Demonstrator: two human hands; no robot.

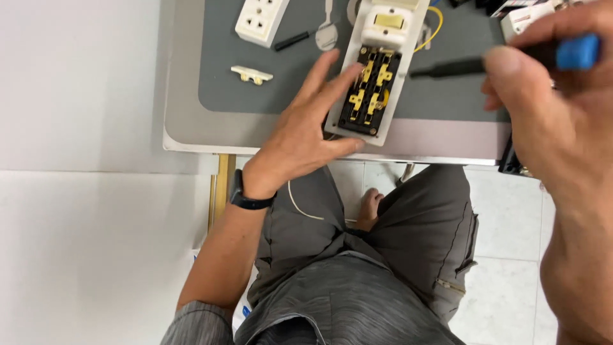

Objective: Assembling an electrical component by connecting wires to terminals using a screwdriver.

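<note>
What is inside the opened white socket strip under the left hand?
Inside the socket strip, a black base carries brass contact strips. The left hand steadies its edge. The upper end stays under a white cover, so anything beneath is hidden.

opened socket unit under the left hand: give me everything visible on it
The opened socket unit is a long white plastic body lying flat and slightly tilted on the grey mat, its near end close to the table edge. The cover is off the near half, baring a black insert with brass contact strips and screws. The far half keeps a white housing with a yellowish rectangular part. The left hand steadies it, fingers at its left side and thumb at the near end. A screwdriver in the right hand points at its right side.
</note>
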